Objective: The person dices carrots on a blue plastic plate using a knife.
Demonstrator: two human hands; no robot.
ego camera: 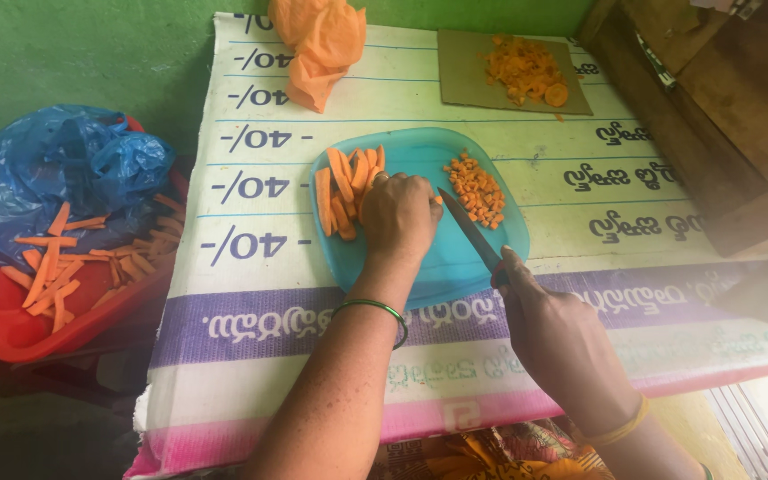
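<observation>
A light blue plastic cutting board [455,258] lies on a printed woven sack that covers the table. My left hand [399,216] presses down on a bundle of carrot sticks [344,187] at the board's left side. My right hand [553,333] grips the handle of a knife [471,231], whose dark blade angles up toward my left fingers. A small heap of diced carrot [477,189] sits on the board's right part.
A piece of brown cardboard [468,76] at the back holds more chopped carrot [524,68]. An orange plastic bag [320,44] lies at the back. At the left a red tub [11,329] holds carrot peels and a blue plastic bag [64,169]. Wooden furniture [722,107] stands at the right.
</observation>
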